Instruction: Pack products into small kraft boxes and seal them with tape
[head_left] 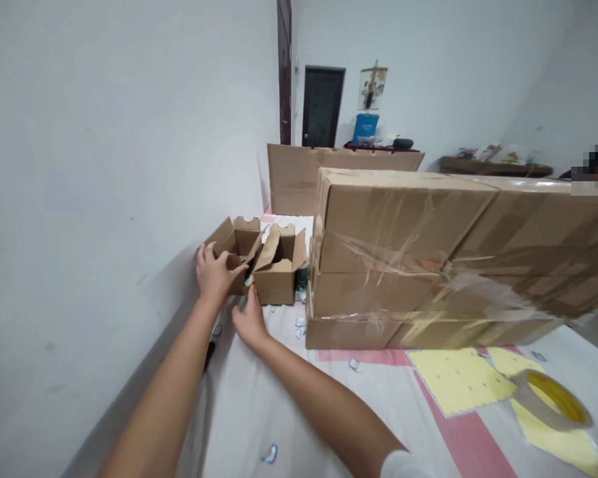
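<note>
Two small cardboard boxes with raised flaps stand side by side near the wall. My left hand (213, 273) spans the left open box (245, 240), its fingers at the left side and its thumb reaching to the right flap. Beside it is the right open box (275, 287). My right hand (250, 322) is low in front of the two, thumb and finger apart, with a fingertip at the seam between them. A small blue and yellow bit (250, 280) shows by that fingertip. The insides of both boxes are mostly hidden.
A large block of taped cardboard boxes (379, 245) stands at the right, with a cardboard panel (294, 179) behind. A roll of tape (553, 398) lies on yellow patches of the patterned sheet (289, 405). The white wall (104, 166) borders the left side. Part of a person shows at far right.
</note>
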Demonstrator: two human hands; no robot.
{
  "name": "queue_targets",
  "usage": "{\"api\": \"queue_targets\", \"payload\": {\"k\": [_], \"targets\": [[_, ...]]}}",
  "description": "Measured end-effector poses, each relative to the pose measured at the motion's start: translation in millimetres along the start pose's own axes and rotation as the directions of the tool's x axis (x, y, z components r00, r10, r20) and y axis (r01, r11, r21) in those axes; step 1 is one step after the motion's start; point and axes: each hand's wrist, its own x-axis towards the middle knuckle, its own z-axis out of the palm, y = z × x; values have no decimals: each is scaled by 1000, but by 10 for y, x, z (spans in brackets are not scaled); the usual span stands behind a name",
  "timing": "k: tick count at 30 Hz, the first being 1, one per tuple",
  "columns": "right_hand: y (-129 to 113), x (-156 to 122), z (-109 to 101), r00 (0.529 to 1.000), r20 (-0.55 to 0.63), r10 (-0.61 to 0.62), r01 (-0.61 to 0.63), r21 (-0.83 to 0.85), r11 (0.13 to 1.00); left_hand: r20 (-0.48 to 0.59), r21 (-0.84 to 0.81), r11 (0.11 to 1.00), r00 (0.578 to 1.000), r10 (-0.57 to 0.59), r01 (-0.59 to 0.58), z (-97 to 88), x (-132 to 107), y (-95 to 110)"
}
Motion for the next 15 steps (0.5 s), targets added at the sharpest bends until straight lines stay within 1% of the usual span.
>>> {"api": "queue_targets", "payload": {"k": [2, 4, 6, 7, 9, 11, 13, 15], "targets": [[36, 120, 64, 999, -38, 35, -34, 35, 999, 31, -34, 999, 999, 35, -34, 2, 29, -71], [25, 200, 99, 998, -47, 33, -31, 61, 998, 34, -50, 997, 998, 59, -58, -40, 4, -105], [-31, 202, 100, 999, -37, 4, -1, 85, 996, 19, -63, 995, 996, 82, -81, -151, -60, -93], [-78, 172, 90, 999, -28, -18, 20, 94, 995, 3, -68, 994, 996, 91, -91, -235, -97, -71], [-221, 57, 54, 998, -7, -61, 62, 107, 992, -36, -72, 992, 994, 104, -106, -456, -165, 3], [-439, -113, -5, 995, 7, -98, 96, 109, 989, -75, -66, 991, 991, 111, -116, -749, -220, 116], [-725, -323, -92, 992, 27, -125, 123, 82, 989, -123, -59, 989, 984, 129, -137, -1108, -277, 264], [-1035, -566, -211, 983, 72, -168, 166, 43, 985, -180, -61, 986, 973, 143, -156, -1518, -366, 445]]}}
